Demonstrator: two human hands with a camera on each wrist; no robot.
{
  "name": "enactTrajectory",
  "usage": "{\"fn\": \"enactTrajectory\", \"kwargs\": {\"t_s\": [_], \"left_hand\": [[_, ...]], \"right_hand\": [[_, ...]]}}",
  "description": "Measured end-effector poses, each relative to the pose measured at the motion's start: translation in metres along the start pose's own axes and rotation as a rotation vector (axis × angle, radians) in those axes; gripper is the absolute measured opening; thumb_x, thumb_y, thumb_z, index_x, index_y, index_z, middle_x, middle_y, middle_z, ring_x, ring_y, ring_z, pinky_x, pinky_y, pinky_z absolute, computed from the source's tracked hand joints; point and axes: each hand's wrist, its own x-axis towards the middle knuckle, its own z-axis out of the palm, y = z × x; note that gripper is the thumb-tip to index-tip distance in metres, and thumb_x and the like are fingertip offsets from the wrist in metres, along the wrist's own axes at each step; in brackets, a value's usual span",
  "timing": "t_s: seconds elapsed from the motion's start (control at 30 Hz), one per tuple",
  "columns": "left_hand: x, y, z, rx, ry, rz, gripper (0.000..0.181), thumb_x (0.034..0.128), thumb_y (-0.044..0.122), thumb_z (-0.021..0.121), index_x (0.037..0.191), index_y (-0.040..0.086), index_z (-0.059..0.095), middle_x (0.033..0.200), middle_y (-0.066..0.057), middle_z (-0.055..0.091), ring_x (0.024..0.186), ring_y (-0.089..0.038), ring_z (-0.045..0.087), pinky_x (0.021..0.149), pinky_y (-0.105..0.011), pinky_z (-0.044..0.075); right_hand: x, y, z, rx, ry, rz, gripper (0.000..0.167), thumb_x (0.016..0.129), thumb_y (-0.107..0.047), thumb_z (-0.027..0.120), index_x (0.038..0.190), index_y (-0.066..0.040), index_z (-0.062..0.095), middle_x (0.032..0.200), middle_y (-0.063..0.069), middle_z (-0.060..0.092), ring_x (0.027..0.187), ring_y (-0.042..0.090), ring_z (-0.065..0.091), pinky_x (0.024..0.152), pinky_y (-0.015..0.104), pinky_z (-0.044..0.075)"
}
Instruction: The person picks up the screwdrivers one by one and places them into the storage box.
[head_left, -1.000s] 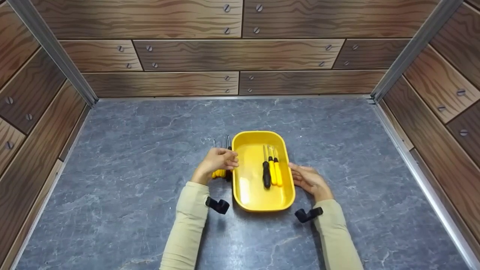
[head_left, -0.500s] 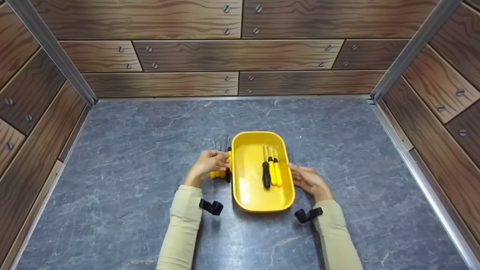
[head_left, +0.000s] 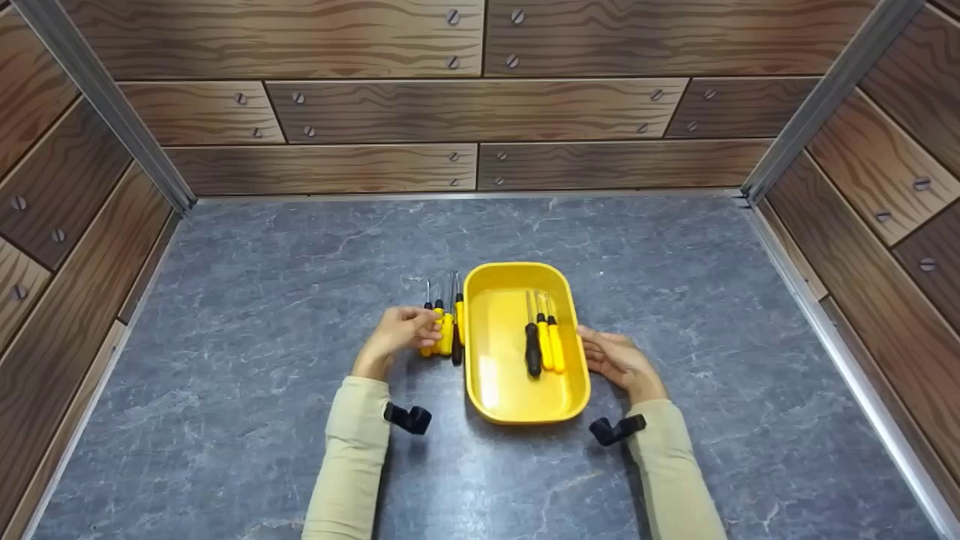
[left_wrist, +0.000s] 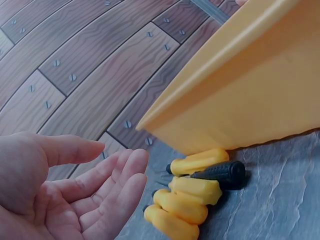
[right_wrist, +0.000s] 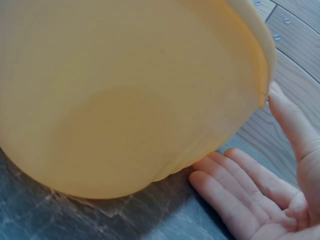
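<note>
Left hand (head_left: 401, 330) beside a row of screwdrivers (left_wrist: 187, 205), right hand (head_left: 619, 358) on a yellow tray (head_left: 495, 337)

The tray is deep and glossy, with rounded corners and a flared rim, and it stands on the grey marbled table (head_left: 300, 360). Inside, towards its right wall, lie a black-handled screwdriver (head_left: 533, 349) and two yellow-handled screwdrivers (head_left: 545, 349), side by side, shafts pointing away from the person. The outer row lies on the table along the tray's left side: four yellow handles and one black, shafts also pointing away.

Compared with a second ago, the left hand is further left, off the tray's left rim and over the outer row; the yellow handle nearest the tray is now uncovered. The tray, its contents and the right hand have stayed put.

The left thumb stands well apart from the fingers, which are bunched, slightly bent and near the handles. The right hand's thumb touches the tray just below the rim, while its straight fingers meet the wall lower down, a wide gap between.
</note>
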Motion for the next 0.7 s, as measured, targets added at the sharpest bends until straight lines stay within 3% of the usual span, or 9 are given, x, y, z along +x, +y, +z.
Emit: {"fn": "enactTrajectory", "kwargs": {"t_s": [0.43,0.7], "left_hand": [[0.001,-0.008,-0.010,0.002,0.045,-0.002,0.029,0.0976,0.002,0.049,0.118,-0.018,0.055,0.077,-0.004,0.063,0.059,-0.004,0.060,0.059,-0.015,0.059],[0.001,-0.012,-0.012,0.134,0.132,-0.025,0.025,0.0945,0.001,0.052,0.112,-0.015,0.060,0.083,-0.010,0.066,0.061,-0.006,0.060,0.065,-0.021,0.062]], "right_hand": [[0.001,0.000,-0.001,0.010,0.021,0.011,0.015,0.094,-0.021,0.062,0.084,-0.016,0.071,0.082,-0.001,0.074,0.080,0.010,0.070,0.076,0.023,0.061],[0.001,0.001,-0.001,-0.002,0.015,0.005,0.013,0.094,-0.022,0.062,0.087,-0.014,0.070,0.084,-0.001,0.074,0.082,0.010,0.070,0.077,0.023,0.061]]}}
